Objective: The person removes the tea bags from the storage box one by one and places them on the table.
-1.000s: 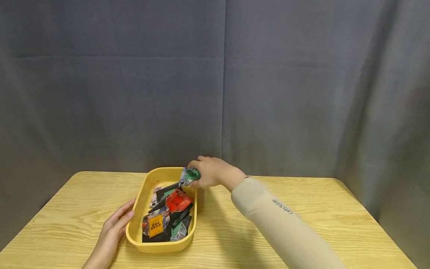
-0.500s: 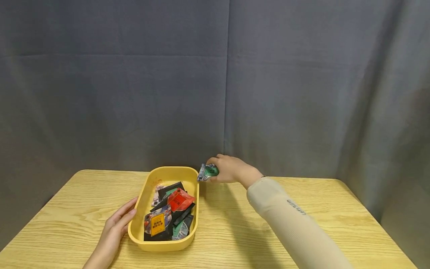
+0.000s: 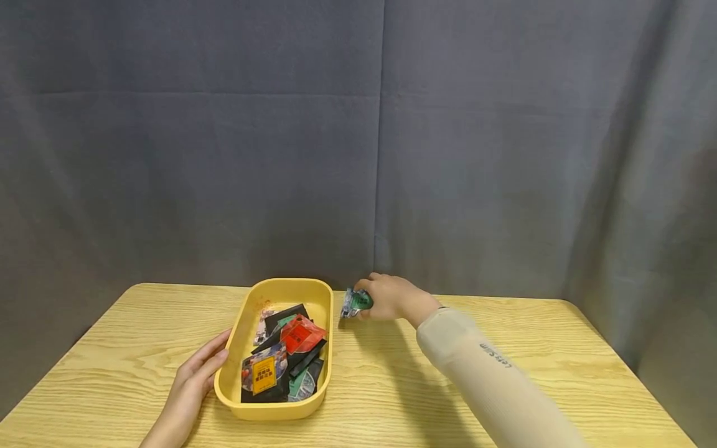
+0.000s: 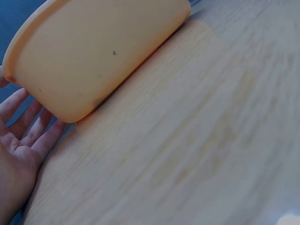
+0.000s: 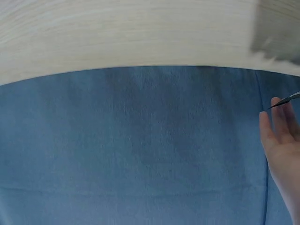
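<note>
i see a grey curtain (image 3: 224, 155) behind the wooden table (image 3: 560, 354). on it sits a yellow tray (image 3: 274, 412), its right wall between the pile of packets (image 3: 301, 336) inside and the right hand (image 3: 394, 298). i have that hand stretched forward, clear of the tray, fingers clamped on a green packet (image 3: 361, 301) near the far right corner; i can't tell whether it touches the tabletop. the left hand (image 3: 195, 374) rests against the tray's left side, fingers nearly straight, slightly apart.
</note>
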Available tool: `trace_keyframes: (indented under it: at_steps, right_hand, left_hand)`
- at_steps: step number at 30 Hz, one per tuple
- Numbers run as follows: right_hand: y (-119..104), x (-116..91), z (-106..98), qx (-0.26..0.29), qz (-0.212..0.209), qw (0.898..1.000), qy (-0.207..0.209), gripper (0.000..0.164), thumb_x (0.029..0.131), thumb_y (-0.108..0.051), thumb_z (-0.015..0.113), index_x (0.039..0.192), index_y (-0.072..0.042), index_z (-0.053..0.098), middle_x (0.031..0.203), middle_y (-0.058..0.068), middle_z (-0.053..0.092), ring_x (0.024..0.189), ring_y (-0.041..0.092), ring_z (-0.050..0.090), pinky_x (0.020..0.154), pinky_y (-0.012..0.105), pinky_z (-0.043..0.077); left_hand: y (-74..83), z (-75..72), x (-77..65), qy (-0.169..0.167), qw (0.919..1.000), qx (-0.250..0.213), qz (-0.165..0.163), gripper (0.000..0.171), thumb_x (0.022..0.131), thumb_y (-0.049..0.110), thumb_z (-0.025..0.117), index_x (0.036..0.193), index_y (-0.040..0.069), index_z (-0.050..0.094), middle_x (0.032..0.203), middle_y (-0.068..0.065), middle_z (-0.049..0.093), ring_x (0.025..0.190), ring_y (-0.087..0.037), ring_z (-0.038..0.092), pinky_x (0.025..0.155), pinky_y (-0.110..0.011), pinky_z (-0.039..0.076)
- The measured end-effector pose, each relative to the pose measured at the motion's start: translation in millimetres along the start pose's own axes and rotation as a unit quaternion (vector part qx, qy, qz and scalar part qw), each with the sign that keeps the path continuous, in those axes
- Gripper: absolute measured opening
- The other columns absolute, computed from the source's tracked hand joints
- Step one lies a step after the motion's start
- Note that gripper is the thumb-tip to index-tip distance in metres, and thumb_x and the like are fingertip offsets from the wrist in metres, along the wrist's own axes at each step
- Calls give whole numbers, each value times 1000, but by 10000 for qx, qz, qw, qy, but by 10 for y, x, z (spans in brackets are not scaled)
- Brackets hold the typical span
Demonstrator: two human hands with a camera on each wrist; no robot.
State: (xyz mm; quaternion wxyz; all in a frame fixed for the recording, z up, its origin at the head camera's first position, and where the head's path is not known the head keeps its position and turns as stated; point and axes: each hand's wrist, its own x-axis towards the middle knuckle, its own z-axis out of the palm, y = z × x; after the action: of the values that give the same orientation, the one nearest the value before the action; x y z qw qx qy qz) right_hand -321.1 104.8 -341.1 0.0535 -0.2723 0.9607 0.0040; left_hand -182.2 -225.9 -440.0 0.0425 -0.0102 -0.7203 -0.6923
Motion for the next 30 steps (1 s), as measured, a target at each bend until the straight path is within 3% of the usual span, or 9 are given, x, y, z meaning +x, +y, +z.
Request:
trace_keyframes:
  at_steps: [4,9,11,19,30]
  right_hand:
    - [2,13,76,-40,46,10000,20,57,89,-43,71,139,-19,57,135,11,54,123,30,54,103,46,43]
    - [-9,49,171,-256,58,9997,26,56,89,-42,72,137,-18,58,131,9,57,115,29,57,100,45,45]
    - [-18,59,204,-334,59,9994,19,56,89,-42,71,138,-18,58,131,9,57,116,29,57,100,45,45]
    - [-44,43,323,-572,134,9982,-76,53,92,-41,68,140,-19,57,128,8,58,116,27,57,102,44,44]
    - [-33,43,377,-531,186,9984,-69,54,90,-42,70,138,-19,59,124,7,59,112,27,58,98,44,46]
  left_hand:
    - [7,4,-5,-3,10000,4,-9,58,106,33,48,153,3,33,140,-2,44,109,6,56,88,-20,51]
    - [5,7,-12,17,10000,-11,72,57,106,32,48,153,2,34,130,15,49,109,7,56,88,-19,51]
    - [5,10,-10,15,10000,-27,71,57,106,31,49,153,2,34,129,16,49,109,6,56,88,-19,51]
    - [-2,30,8,-4,10000,-9,-46,56,106,32,47,153,3,34,149,-16,37,110,6,55,88,-19,50]
    - [1,35,28,-2,10000,30,-71,56,106,33,46,153,4,34,149,-18,37,109,6,55,88,-19,50]
